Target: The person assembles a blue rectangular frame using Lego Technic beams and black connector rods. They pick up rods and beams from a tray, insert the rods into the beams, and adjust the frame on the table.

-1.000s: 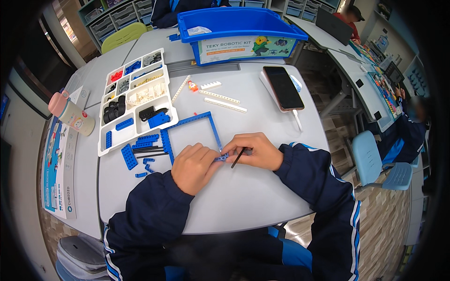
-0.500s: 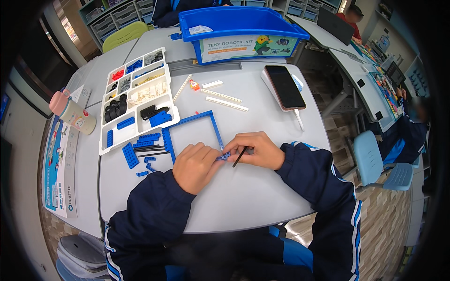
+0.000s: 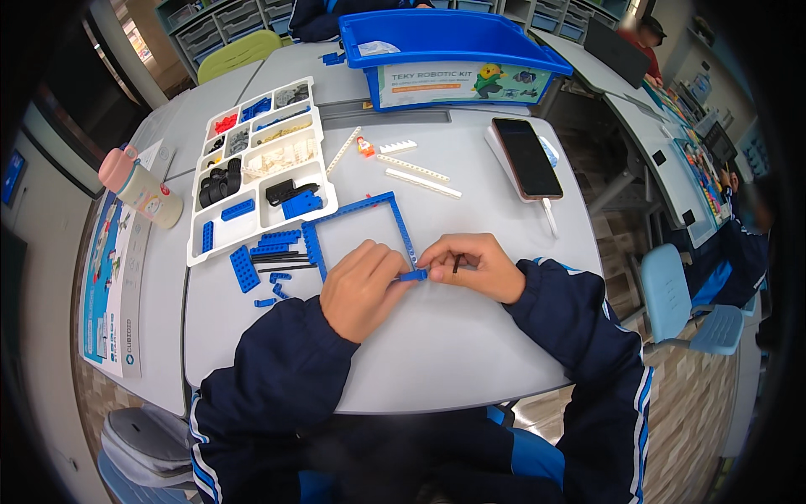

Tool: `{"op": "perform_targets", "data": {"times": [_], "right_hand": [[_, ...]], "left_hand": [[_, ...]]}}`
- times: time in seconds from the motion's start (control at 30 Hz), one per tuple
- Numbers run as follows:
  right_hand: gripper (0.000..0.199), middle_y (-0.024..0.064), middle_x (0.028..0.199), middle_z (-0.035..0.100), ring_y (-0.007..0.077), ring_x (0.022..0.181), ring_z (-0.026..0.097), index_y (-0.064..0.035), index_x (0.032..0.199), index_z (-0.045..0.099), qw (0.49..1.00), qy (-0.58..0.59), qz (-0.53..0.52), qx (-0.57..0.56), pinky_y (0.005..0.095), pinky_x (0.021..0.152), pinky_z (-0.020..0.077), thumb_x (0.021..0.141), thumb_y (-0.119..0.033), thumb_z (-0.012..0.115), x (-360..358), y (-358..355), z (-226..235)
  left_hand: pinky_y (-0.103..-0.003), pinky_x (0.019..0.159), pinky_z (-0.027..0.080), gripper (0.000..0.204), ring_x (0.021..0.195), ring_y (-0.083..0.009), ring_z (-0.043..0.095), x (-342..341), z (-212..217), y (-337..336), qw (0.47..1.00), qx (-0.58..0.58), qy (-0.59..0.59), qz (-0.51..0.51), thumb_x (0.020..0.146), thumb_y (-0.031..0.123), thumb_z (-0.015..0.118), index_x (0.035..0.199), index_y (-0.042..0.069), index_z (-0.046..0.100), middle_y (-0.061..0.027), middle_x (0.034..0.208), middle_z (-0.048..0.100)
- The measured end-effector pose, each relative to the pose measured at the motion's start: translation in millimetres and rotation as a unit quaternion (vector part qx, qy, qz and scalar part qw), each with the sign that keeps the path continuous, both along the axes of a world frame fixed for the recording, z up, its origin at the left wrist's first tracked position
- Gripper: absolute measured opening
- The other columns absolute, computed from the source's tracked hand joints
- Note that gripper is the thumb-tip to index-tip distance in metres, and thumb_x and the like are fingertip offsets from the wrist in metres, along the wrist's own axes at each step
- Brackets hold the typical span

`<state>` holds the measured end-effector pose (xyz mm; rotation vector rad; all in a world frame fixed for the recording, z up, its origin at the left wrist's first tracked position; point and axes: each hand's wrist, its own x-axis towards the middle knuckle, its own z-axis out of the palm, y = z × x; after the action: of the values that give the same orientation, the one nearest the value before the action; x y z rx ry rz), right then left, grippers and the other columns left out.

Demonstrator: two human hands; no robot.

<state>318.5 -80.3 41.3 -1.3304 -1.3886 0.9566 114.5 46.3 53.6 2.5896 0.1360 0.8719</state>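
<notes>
A rectangular frame of blue studless beams [image 3: 356, 207] lies in front of me, its near corner between my two hands. My left hand [image 3: 364, 290] is closed, thumb and fingertips pinching a short blue beam [image 3: 412, 275] at that corner. My right hand [image 3: 480, 267] meets it from the other side, thumb and index finger pressed together at the beam's end. A short black axle [image 3: 457, 264] is held in the curled fingers of my right hand. Whether the short beam is joined to the frame is hidden by my fingers.
A white sorting tray [image 3: 199, 252] of parts stands left, with loose blue bricks [image 3: 244, 269] and black axles [image 3: 281, 258] below it. White beams [image 3: 422, 183] and a small figure [image 3: 364, 147] lie beyond. A blue bin [image 3: 457, 50], phone [image 3: 526, 160] and bottle [image 3: 151, 197] surround the work.
The short blue beam has turned and tipped up slightly between my fingertips. The black axle in my right hand now points more toward the camera. The whole view has shifted a little.
</notes>
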Motion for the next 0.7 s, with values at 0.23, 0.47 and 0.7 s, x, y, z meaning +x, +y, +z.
{"op": "perform_targets", "data": {"times": [0.23,0.47,0.7], "right_hand": [[0.024,0.0009,0.071,0.065,0.0066,0.07,0.06,-0.0083,0.112,0.075,0.999,-0.048,-0.016,0.006,0.024,0.072,0.05,0.088,-0.014,0.081,-7.1,-2.0,-3.3],[0.018,0.0003,0.064,0.06,0.0048,0.057,0.053,-0.0044,0.099,0.076,0.995,-0.07,-0.066,0.002,0.023,0.058,0.045,0.083,-0.01,0.083,-7.4,-3.1,-3.1],[0.019,0.002,0.065,0.062,0.007,0.054,0.053,-0.0017,0.089,0.072,0.981,-0.165,-0.095,0.03,0.0236,0.052,0.0434,0.081,-0.014,0.085,-8.8,-2.3,-1.3]], "left_hand": [[-0.037,0.065,0.05,0.023,0.078,-0.0287,0.061,2.4,-6.1,1.3,0.999,-0.012,-0.035,-0.01,0.075,-0.006,0.078,0.091,0.001,0.062,-0.0107,0.089,0.061],[-0.037,0.068,0.052,0.024,0.085,-0.028,0.063,2.5,-5.9,-1.8,0.998,-0.052,-0.017,-0.015,0.079,-0.004,0.077,0.098,0.002,0.064,-0.0107,0.096,0.064],[-0.038,0.075,0.052,0.021,0.09,-0.0293,0.061,-1.6,-11.7,2.8,0.996,-0.06,0.062,0.002,0.083,0.006,0.077,0.1,0.003,0.065,-0.0114,0.095,0.064]]}}
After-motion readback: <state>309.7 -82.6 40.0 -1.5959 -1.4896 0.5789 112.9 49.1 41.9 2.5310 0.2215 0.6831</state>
